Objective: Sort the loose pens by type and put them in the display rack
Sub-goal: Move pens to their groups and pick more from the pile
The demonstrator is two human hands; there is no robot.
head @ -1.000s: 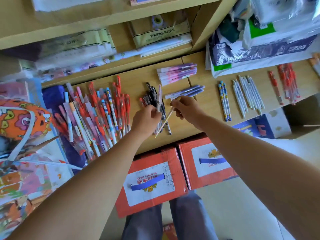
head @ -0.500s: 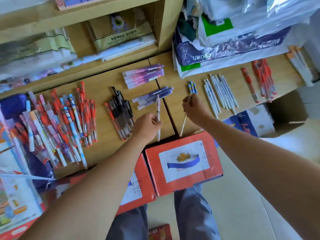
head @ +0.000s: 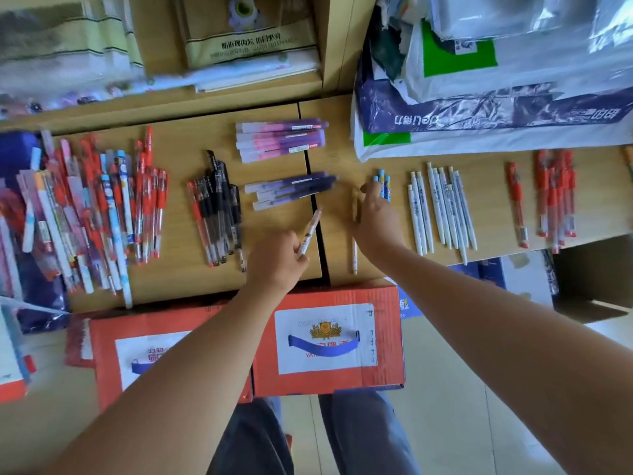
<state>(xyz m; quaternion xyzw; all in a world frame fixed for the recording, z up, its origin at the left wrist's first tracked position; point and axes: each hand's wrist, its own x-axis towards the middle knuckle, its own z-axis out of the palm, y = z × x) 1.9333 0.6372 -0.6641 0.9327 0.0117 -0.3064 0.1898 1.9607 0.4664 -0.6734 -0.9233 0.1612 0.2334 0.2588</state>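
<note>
Groups lie side by side along the wooden shelf (head: 181, 279) across the middle of the frame: a mixed heap (head: 85, 207) at far left, black pens (head: 219, 214), pink-purple pens (head: 281, 140) above dark purple pens (head: 291, 190) in the centre, then blue-patterned pens (head: 383, 181), white pens (head: 442, 210) and red pens (head: 555, 197) toward the right. Our left hand (head: 275, 260), centre frame, pinches a pink pen (head: 310, 231) between thumb and fingers, its free end tilted up and right over the seam between the two shelf boards. Our right hand (head: 376, 217), just right of it and apart from it, holds a cream pen (head: 355, 255) upright along its thumb side, while its fingertips (head: 373, 192) lie over the lower ends of the blue-patterned pens. Red cartons (head: 388, 337) stand below the shelf edge, and plastic bags (head: 479, 114) fill the upper right
</note>
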